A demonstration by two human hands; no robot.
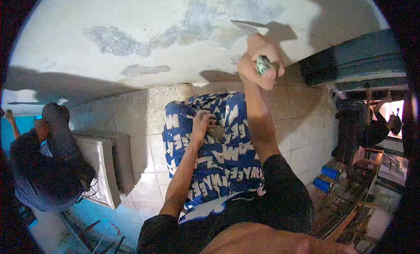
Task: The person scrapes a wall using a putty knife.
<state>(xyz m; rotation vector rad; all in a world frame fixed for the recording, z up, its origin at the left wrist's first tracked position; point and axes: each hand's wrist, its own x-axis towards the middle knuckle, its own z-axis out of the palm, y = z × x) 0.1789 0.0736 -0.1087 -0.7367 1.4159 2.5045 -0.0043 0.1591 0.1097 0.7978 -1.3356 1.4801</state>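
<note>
In the head view my right hand [261,62] is closed around the greenish handle of a pointed tool with a flat metal blade [248,27], which looks like a trowel or scraper. The blade lies at the pale wall [183,60], whose surface has grey rough patches; whether it touches cannot be told. A dark shadow of hand and tool falls beside it. My left hand [204,123] rests on the blue patterned shorts [210,155] at my knee, fingers loosely curled, with nothing seen in it.
At left a person in dark clothes [49,162] is close by, near a pale framed panel [101,172]. Floor tiles [141,198] run below the wall. At right are a dark ledge [357,57], blue packages [325,178], a wooden frame [370,155] and another person [377,132].
</note>
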